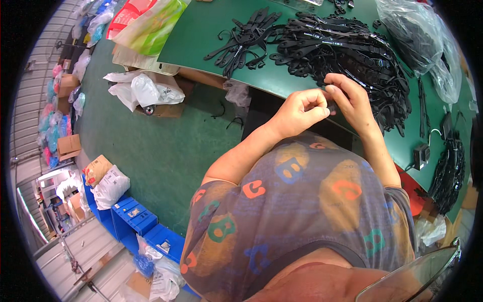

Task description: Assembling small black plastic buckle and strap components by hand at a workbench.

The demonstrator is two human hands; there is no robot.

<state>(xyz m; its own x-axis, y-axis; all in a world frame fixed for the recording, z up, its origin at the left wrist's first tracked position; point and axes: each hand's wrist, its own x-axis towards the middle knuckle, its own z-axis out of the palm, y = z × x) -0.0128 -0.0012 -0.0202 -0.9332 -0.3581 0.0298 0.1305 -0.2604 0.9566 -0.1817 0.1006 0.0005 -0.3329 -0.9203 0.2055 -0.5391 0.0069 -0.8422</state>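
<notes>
In front of my chest, at the table's near edge, my two hands almost meet. My left hand (pixel 303 112) is closed, thumb and forefinger pinched. Beside it my right hand (pixel 355 102) has its fingers curled in, their tips close to the left thumb. Whatever they hold is too small and too hidden to name; only a dark bit shows between them. Just beyond the hands lies a big heap of thin black straps (pixel 347 55), tangled together. A smaller spread of black straps (pixel 251 38) lies left of the heap.
The green table (pixel 196 45) carries clear plastic bags (pixel 422 45) at far right, a small black box (pixel 421 155), and a hanging bundle of black strips (pixel 448 173). White bags (pixel 146 90) sit on a carton at left. Blue crates (pixel 133 215) stand on the floor.
</notes>
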